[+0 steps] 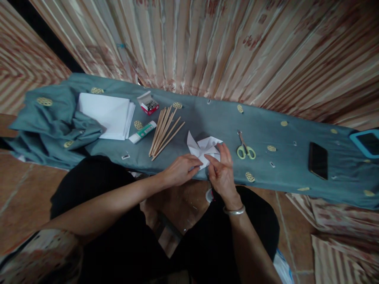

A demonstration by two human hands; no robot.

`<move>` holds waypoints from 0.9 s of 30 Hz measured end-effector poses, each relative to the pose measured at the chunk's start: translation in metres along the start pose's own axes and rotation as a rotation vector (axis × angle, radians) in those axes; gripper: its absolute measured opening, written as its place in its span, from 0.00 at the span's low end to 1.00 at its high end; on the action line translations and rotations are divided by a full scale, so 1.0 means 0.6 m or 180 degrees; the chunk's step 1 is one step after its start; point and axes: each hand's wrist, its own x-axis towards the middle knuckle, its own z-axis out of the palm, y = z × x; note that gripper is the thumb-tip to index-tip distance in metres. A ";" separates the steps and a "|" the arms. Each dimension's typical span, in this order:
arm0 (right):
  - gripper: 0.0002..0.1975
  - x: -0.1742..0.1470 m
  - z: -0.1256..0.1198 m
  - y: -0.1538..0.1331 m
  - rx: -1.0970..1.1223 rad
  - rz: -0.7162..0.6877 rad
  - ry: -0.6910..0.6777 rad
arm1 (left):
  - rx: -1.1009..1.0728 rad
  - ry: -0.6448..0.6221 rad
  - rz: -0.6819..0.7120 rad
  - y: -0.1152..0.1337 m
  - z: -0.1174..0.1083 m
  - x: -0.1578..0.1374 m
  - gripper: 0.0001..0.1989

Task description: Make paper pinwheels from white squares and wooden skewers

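Observation:
A white paper pinwheel (203, 149) with folded, pointed blades lies at the near edge of the cloth-covered bench, between both hands. My left hand (184, 169) pinches its lower left edge between thumb and fingers. From the right, my right hand (221, 169) grips the pinwheel's right side, with its index finger pressed near the centre. Several thin wooden sticks (164, 134) lie in a loose bundle to the left of the paper. Green-handled scissors (245, 149) rest to the right, blades pointing away from me.
A stack of white paper (104, 115) lies at the left, beside bunched cloth (56, 114). Between it and the sticks are a glue stick (142, 132) and an open box of small metal pins (148, 104). A dark phone (318, 161) and a blue-framed device (367, 142) lie at the right. Striped curtains hang behind.

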 end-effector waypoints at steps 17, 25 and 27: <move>0.22 0.003 0.011 -0.009 -0.0283 -0.0063 -0.0185 | 0.0020 -0.0014 -0.0098 0.001 -0.002 0.002 0.12; 0.21 0.006 0.018 -0.014 -0.0206 0.0021 -0.0200 | -0.0038 0.0026 -0.0074 -0.001 0.001 0.000 0.11; 0.22 0.005 0.021 -0.015 -0.0235 0.0018 -0.0187 | -0.0026 0.0054 -0.0036 -0.001 0.002 -0.003 0.11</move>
